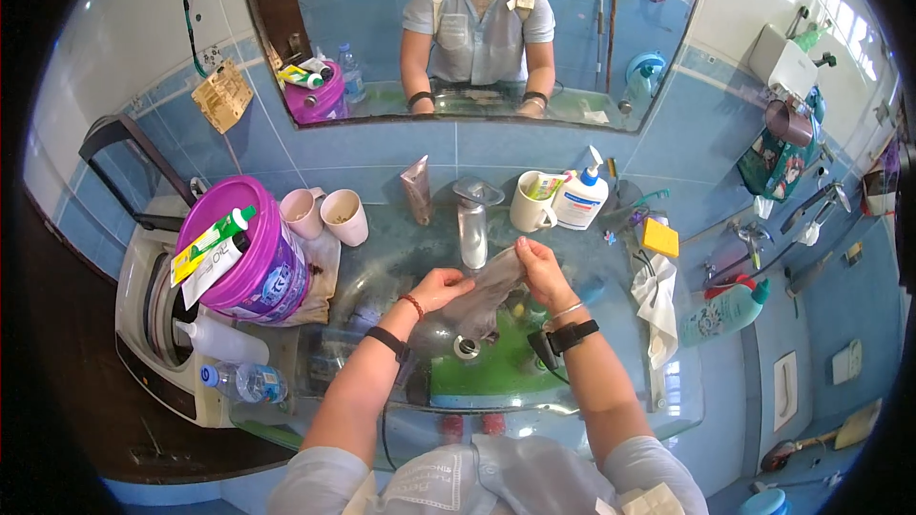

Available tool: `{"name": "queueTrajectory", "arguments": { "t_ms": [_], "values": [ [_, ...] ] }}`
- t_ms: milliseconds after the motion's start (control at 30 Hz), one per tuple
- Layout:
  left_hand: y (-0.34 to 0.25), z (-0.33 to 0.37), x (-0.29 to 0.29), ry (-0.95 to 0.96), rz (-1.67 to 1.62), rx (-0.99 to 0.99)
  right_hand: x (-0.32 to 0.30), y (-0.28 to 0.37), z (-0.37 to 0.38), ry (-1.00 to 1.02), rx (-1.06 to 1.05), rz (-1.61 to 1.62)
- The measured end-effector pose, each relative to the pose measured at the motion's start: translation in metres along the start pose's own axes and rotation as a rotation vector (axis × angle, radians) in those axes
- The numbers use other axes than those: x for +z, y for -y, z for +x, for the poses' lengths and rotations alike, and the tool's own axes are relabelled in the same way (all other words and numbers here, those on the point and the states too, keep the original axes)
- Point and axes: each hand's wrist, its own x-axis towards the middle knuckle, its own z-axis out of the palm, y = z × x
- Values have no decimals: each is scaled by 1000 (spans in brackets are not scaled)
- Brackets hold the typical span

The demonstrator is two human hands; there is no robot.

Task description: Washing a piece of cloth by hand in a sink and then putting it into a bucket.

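Note:
A thin, wet-looking grey cloth [489,288] hangs stretched between my hands over the glass sink basin [363,272]. My right hand [542,277] pinches its upper right edge. On the other side my left hand [439,290] is closed on the cloth's left edge, fingers pointing toward the tap. Just beyond the cloth stands the metal tap [472,229], its spout above the fabric. Below, the round drain [466,347] shows in the basin, with the cloth's lower end hanging close to it. Whether water is running I cannot tell.
Left of the basin are a purple bucket [258,277] with tubes on its lid, two cups [344,217] and a water bottle [250,382]. Behind stand a brown tube [417,191], a white mug [530,202] and a pump bottle [580,198]. A yellow sponge [659,238] and white cloth [655,300] lie right.

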Motion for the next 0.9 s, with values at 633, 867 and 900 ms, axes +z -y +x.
{"name": "queueTrajectory", "arguments": {
  "t_ms": [633,867,900],
  "values": [
    [-15,-18,-10,-59,413,49,20,-30,-1,68,-66,-539],
    [-46,-26,-18,-65,329,226,11,52,-21,96,-119,-461],
    [-39,-21,-27,-28,86,262,2,60,-20,57,-169,-452]
  ]
}}
